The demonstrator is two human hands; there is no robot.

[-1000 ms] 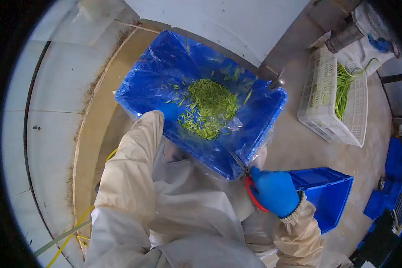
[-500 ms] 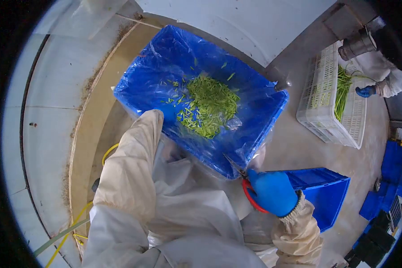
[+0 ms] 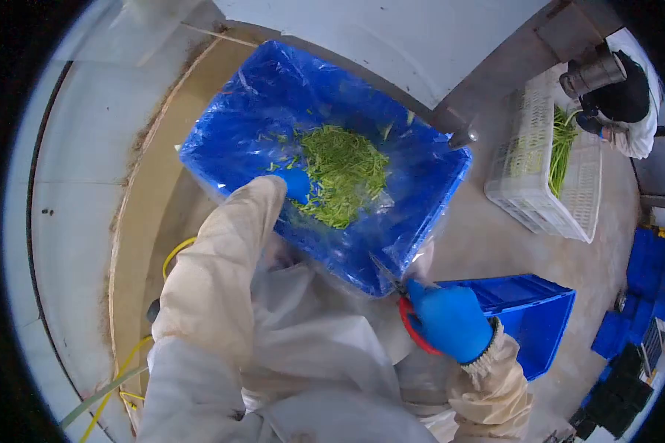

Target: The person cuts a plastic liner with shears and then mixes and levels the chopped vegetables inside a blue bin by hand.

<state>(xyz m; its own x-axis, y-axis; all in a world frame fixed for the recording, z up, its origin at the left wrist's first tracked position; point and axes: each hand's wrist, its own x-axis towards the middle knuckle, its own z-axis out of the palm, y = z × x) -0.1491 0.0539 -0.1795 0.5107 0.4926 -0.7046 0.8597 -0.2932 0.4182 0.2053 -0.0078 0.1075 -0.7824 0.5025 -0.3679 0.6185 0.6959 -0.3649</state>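
Observation:
A blue bin (image 3: 236,103) lined with clear plastic holds a heap of chopped green stems (image 3: 343,173). My left hand (image 3: 295,184), in a blue glove, reaches into this bin at the left side of the heap. Its fingers are too hard to make out against the blue lining and the stems. At the bin's near right corner, my right hand (image 3: 451,321), also gloved in blue, is closed on red-handled scissors (image 3: 415,328). The blades point up and left, over the bin's corner.
An upturned-sideways blue crate (image 3: 547,325) lies right of my right hand. Farther right, a white slatted crate (image 3: 543,210) holds long green stems (image 3: 561,159), with a co-worker (image 3: 635,111) bending over it. A yellow hose (image 3: 174,255) runs along the floor at left.
My left hand has moved right, from the bin's left part to the heap's edge. My right hand keeps the scissors in about the same place. The co-worker has leaned closer over the white crate.

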